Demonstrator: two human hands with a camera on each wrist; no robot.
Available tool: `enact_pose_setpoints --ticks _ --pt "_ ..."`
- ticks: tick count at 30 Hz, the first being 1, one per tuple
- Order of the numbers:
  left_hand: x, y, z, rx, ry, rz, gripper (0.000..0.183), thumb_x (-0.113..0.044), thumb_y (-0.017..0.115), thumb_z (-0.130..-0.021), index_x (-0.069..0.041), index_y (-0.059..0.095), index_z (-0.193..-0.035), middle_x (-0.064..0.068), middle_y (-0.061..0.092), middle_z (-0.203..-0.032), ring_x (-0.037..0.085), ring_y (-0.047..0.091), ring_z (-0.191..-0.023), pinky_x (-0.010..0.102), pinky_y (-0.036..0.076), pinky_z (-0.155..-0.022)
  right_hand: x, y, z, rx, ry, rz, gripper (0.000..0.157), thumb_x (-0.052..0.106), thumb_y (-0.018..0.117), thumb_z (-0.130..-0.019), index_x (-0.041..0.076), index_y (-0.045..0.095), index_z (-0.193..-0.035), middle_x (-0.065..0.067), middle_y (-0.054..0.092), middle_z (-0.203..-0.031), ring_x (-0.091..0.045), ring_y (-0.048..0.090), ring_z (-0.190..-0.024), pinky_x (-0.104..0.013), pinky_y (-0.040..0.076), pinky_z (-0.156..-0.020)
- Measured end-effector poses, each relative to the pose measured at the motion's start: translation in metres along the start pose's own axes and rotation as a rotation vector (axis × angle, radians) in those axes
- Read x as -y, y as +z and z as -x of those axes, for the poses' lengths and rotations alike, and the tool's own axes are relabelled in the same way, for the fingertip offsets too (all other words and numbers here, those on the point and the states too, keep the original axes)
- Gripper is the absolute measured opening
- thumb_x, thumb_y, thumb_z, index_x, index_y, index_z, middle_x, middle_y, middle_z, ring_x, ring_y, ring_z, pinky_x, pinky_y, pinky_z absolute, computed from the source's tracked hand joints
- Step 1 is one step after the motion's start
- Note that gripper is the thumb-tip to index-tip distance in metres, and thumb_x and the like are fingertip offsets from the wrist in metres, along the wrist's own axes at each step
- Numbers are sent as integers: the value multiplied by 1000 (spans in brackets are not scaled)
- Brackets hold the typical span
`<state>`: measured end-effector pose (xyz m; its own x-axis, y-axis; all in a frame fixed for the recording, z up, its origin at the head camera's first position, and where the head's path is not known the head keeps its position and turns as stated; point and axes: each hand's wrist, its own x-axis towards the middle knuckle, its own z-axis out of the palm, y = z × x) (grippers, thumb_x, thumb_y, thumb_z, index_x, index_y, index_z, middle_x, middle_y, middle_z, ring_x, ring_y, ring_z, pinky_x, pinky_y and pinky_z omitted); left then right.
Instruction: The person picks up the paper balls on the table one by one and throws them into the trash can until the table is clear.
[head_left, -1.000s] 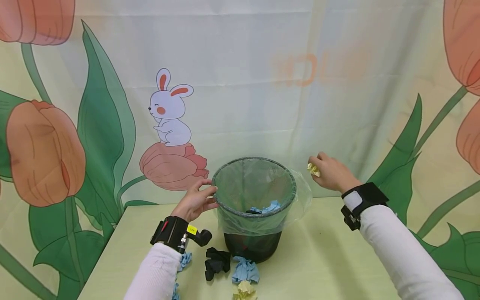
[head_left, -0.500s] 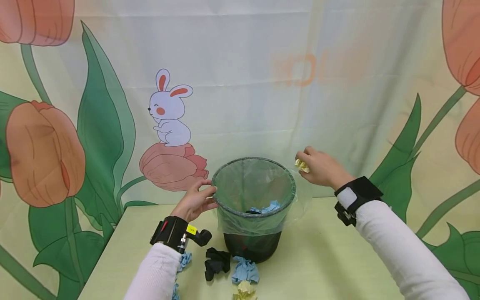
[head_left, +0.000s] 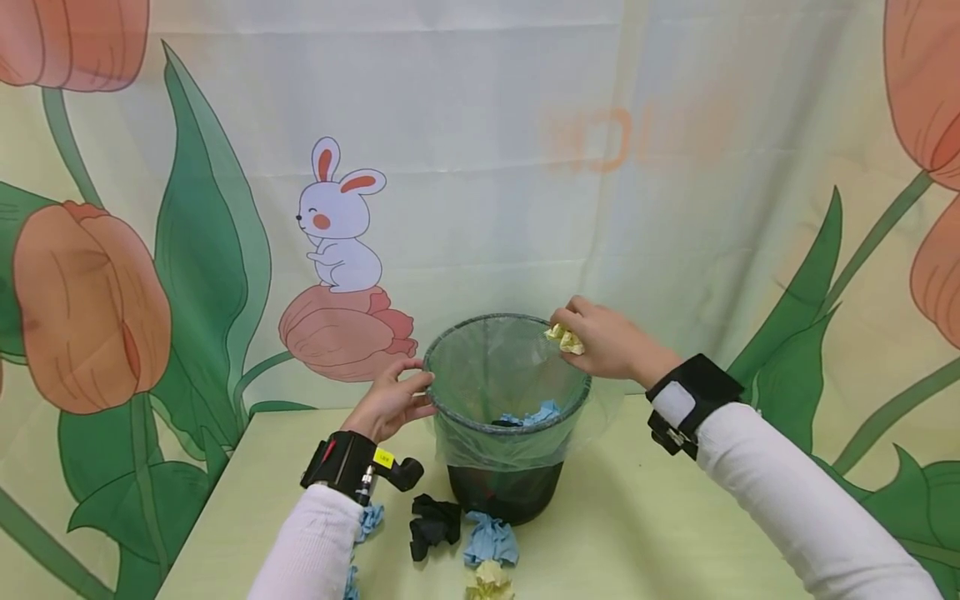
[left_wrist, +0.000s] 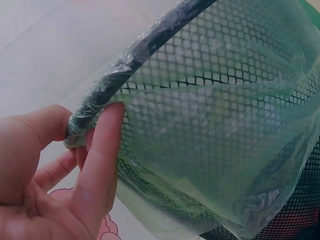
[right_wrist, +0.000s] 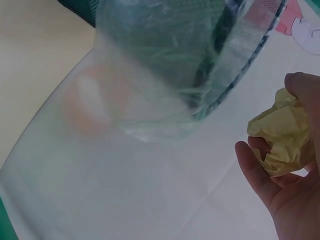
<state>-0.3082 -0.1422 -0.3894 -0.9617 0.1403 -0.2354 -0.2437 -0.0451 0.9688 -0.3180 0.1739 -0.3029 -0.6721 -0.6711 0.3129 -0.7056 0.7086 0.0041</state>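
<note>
Crumpled yellow paper ball (head_left: pixel 564 338), pinched in the right hand (head_left: pixel 603 340), is up near the right back edge of the mesh bin (head_left: pixel 510 497). I can't tell if it is all the way past the rim (left_wrist: pixel 135 57). On the other side, the left hand (head_left: pixel 390 402) pinches the rim with the thin green liner (head_left: pixel 491 454). It would be best to let go over the middle, near the blue paper (head_left: pixel 542 412) inside, so nothing snags on the liner. A steady left grip should stop the bin wobbling.
</note>
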Motion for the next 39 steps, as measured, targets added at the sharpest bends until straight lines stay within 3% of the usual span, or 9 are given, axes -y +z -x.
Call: enact_pose_setpoints --ticks 10,18,23,31,39 --pt "-1 1 -1 2 -1 0 47 -14 50 -94 -10 30 -137 12 42 -108 18 55 -78 29 57 -73 19 0 -7 29 -75 5 36 20 68 -83 11 53 -115 -8 50 -104 -20 54 -81 -30 49 -68" --pt "-1 1 -1 3 4 -1 48 -14 50 -94 -10 30 -137 12 41 -107 18 54 -79 29 57 -73 28 3 -9 -3 -157 -3 38 20 68 -83 12 53 -117 -7 51 -104 -17 51 -79 -28 47 -67" --pt "-1 1 0 2 1 -4 48 -14 51 -94 -10 30 -137 12 41 -110 18 54 -79 29 57 -73 31 5 -7 25 -130 -18 45 24 68 -83 13 51 -123 -7 51 -108 -19 51 -82 -31 47 -70" --pt "1 0 -1 8 -1 -2 48 -14 50 -95 -10 29 -137 14 40 -114 19 53 -82 29 56 -75 32 9 -5 74 -97 -41 56 32 66 -84 16 45 -134 -10 46 -126 -29 52 -105 -40 49 -83" --pt "1 0 -1 7 3 3 48 -14 50 -95 -11 29 -137 18 39 -121 19 53 -82 29 57 -74 31 12 -2 70 -71 -3 52 31 63 -87 17 46 -133 -11 45 -129 -30 51 -108 -41 51 -80"
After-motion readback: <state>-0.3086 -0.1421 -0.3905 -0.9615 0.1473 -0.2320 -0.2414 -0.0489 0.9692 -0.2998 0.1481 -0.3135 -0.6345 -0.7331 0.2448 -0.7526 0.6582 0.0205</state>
